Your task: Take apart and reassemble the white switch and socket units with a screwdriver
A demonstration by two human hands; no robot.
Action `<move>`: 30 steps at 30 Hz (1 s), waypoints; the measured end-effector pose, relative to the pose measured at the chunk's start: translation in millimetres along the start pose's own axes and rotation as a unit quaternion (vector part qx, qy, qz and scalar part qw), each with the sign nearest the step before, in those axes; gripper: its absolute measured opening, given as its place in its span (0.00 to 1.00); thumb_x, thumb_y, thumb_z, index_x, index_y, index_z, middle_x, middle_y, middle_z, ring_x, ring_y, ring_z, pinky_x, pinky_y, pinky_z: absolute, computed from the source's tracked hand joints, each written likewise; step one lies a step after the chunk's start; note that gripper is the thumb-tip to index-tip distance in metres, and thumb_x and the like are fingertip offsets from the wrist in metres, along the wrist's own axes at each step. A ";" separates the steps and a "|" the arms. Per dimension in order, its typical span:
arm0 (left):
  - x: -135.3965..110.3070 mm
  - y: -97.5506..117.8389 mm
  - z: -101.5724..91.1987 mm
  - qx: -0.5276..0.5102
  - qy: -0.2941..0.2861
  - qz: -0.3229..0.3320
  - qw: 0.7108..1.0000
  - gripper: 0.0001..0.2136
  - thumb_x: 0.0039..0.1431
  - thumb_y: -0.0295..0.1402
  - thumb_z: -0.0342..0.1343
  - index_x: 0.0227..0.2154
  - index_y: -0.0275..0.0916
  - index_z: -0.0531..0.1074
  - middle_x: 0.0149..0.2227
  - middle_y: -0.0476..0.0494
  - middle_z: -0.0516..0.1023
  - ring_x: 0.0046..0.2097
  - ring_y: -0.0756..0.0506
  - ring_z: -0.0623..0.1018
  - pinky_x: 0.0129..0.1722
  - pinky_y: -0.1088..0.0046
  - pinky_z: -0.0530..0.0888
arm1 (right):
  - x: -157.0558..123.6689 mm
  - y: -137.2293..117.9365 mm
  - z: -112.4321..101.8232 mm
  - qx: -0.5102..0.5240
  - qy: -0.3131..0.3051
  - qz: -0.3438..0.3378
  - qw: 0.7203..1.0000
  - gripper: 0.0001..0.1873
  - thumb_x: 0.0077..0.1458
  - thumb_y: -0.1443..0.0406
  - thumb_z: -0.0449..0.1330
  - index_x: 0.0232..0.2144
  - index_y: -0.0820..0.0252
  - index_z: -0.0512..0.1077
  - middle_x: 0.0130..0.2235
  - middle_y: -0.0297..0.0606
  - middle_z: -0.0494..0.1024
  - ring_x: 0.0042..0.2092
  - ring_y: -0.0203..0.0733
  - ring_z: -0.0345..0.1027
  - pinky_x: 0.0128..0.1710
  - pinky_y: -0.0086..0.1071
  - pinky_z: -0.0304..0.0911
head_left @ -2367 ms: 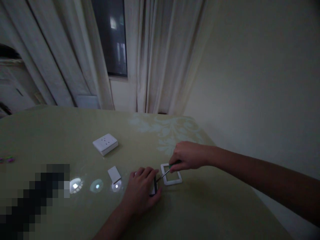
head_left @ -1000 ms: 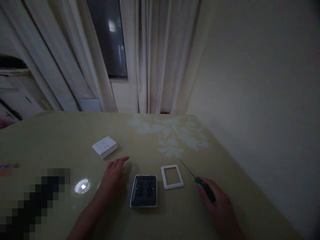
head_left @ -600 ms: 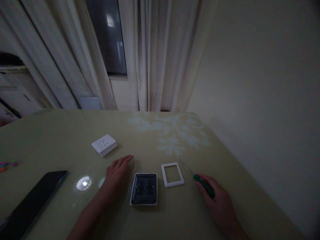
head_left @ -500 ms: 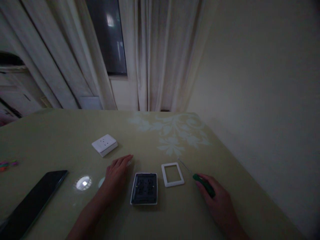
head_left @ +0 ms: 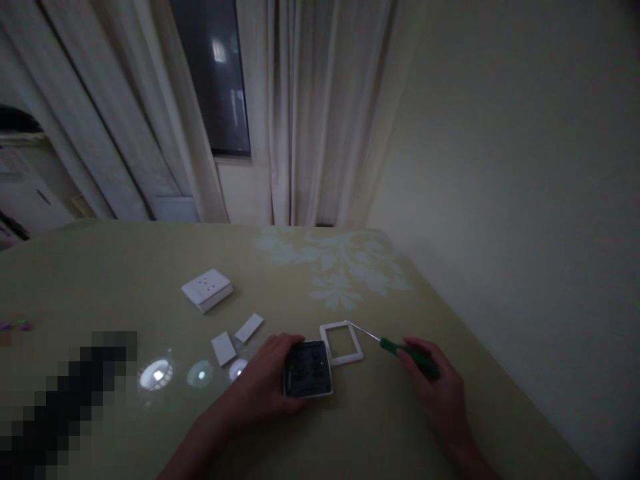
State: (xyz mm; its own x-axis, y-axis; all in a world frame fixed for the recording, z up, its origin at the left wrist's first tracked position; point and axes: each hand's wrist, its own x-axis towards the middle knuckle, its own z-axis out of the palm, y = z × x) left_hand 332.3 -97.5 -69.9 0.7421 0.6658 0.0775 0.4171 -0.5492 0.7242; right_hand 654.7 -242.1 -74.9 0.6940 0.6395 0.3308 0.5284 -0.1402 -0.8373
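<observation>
My left hand (head_left: pixel 273 375) grips the left side of a square switch plate (head_left: pixel 309 369), whose dark inner face points up inside a white rim. My right hand (head_left: pixel 439 387) is closed around the green handle of a screwdriver (head_left: pixel 411 356). Its thin metal shaft points left, the tip appearing at the top edge of a white square frame (head_left: pixel 347 361); whether they touch I cannot tell. That frame lies just right of the plate. Two small white rectangular pieces, one squarish cover (head_left: pixel 223 349) and one narrower cover (head_left: pixel 249 328), lie beyond my left hand.
A white wall socket (head_left: pixel 207 290) sits farther back on the left of the table. Small colourful items (head_left: pixel 16 326) lie at the far left edge, and a blurred-out dark shape (head_left: pixel 70 400) is at the lower left. Curtains (head_left: pixel 300 113) and a wall (head_left: pixel 510 187) border the table.
My left hand has moved from the small white pieces, now uncovered, to the switch plate and taken hold of it. The plate has shifted slightly right. My right hand still holds the screwdriver.
</observation>
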 end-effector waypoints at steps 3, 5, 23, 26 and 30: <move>4.5 6.6 15.1 0.031 0.026 0.013 0.999 0.39 0.47 0.38 0.77 0.63 0.44 0.69 0.59 0.35 0.78 0.59 0.28 0.77 0.62 0.44 0.73 | 1.4 -11.1 -2.6 0.081 0.086 -0.019 0.993 0.23 0.50 0.49 0.75 0.39 0.58 0.78 0.36 0.44 0.87 0.36 0.49 0.83 0.37 0.38 0.80; 5.0 9.8 20.8 0.045 0.034 0.013 0.998 0.39 0.46 0.41 0.78 0.62 0.44 0.70 0.58 0.34 0.79 0.58 0.28 0.77 0.61 0.45 0.73 | 2.6 -26.8 -2.2 0.137 0.130 -0.054 0.980 0.22 0.52 0.52 0.76 0.41 0.58 0.76 0.35 0.42 0.86 0.35 0.48 0.82 0.35 0.36 0.80; 8.5 12.2 34.5 0.016 0.052 0.044 0.998 0.34 0.47 0.40 0.76 0.58 0.49 0.72 0.56 0.37 0.81 0.55 0.27 0.80 0.53 0.44 0.78 | 26.1 -151.3 83.4 0.141 -0.150 -0.479 0.853 0.20 0.67 0.67 0.63 0.60 0.54 0.73 0.42 0.36 0.87 0.37 0.36 0.82 0.40 0.29 0.80; 8.9 16.2 33.2 0.011 0.044 0.039 0.998 0.34 0.46 0.37 0.77 0.57 0.50 0.72 0.57 0.38 0.81 0.54 0.27 0.80 0.53 0.44 0.78 | 25.5 -150.4 82.1 0.139 -0.149 -0.473 0.857 0.21 0.66 0.68 0.64 0.60 0.54 0.74 0.42 0.36 0.87 0.36 0.36 0.81 0.39 0.29 0.80; 9.3 16.9 33.2 0.001 0.042 0.037 0.998 0.38 0.46 0.37 0.77 0.61 0.50 0.69 0.61 0.37 0.80 0.57 0.27 0.79 0.57 0.42 0.75 | 28.1 -149.5 81.7 0.149 -0.141 -0.449 0.870 0.22 0.65 0.69 0.64 0.61 0.52 0.74 0.48 0.36 0.87 0.38 0.37 0.83 0.44 0.30 0.81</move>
State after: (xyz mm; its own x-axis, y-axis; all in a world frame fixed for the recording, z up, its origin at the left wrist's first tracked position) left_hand 363.6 -117.3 -79.7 0.7249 0.6627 0.1880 0.3633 -0.5997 0.7130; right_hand 555.3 -141.5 24.0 -0.1025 0.5552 0.8254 0.6155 0.6872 -0.3859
